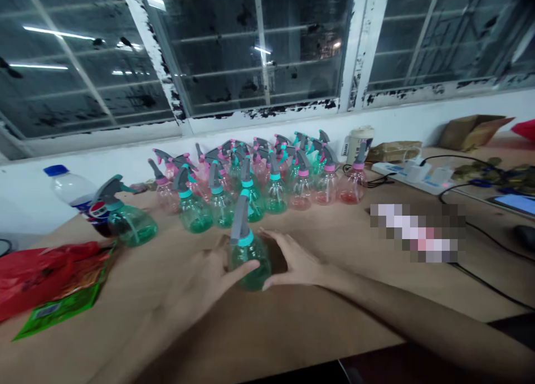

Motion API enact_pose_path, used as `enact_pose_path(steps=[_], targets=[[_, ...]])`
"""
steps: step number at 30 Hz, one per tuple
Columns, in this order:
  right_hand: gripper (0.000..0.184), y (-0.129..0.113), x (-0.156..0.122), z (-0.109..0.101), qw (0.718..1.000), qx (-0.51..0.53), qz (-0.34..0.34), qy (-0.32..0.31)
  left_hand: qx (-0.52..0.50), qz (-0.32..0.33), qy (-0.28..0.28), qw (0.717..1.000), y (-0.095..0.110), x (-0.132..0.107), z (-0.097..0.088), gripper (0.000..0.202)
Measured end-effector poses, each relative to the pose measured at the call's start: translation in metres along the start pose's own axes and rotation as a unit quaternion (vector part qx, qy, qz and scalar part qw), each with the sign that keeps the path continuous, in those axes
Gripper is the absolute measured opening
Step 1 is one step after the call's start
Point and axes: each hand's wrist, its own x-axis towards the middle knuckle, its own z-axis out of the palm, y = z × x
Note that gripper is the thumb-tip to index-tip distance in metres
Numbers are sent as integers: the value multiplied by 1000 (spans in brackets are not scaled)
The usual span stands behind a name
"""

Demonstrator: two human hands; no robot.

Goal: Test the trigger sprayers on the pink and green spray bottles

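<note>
A small green spray bottle [249, 254] with a grey trigger head and teal collar stands upright on the wooden table [267, 328] in front of me. My left hand [209, 281] cups its left side, thumb across the front. My right hand [292, 258] presses against its right side with the fingers curved round it. Behind it stand several more green and pink spray bottles [259, 175] in a cluster near the wall. One green spray bottle [127, 219] stands apart at the left.
A soda bottle with a blue cap [79, 197] lies at the left by red and green plastic bags [45, 286]. A power strip with cables [412, 175], a white jug [359, 141], cardboard boxes [472, 130] and a phone [518, 203] fill the right side.
</note>
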Motion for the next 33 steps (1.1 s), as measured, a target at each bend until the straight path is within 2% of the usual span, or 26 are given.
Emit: enact_pose_path(steps=[3, 6, 11, 14, 17, 21, 23, 26, 28, 31, 33], targets=[[101, -6, 0, 0, 998, 14, -32, 57, 102, -2, -54, 993, 9, 10, 14, 38], [97, -9, 0, 1, 996, 25, -42, 78, 109, 21, -97, 989, 9, 18, 9, 43], [94, -13, -2, 6, 995, 49, -11, 90, 37, 53, -69, 996, 19, 34, 2, 64], [93, -14, -2, 8, 995, 42, -33, 86, -51, 73, -57, 994, 30, 42, 11, 54], [90, -15, 0, 9, 995, 2, -73, 69, -88, 73, -28, 993, 38, 48, 21, 41], [100, -14, 1, 12, 994, -29, -62, 83, -156, 103, -23, 982, 40, 54, 26, 38], [98, -10, 1, 12, 994, -32, -69, 77, -180, 115, -15, 977, 38, 57, 29, 38], [90, -1, 2, 6, 994, -26, -83, 60, -191, 102, -5, 976, 36, 62, 33, 34], [84, 6, 2, -1, 994, -16, -87, 62, -184, 83, -25, 979, 36, 65, 32, 29], [68, 18, 3, -12, 991, 15, -69, 111, -166, 65, -62, 982, 36, 68, 26, 26], [49, 25, 5, -17, 986, 19, -21, 164, -163, 71, -78, 981, 36, 66, 22, 28]])
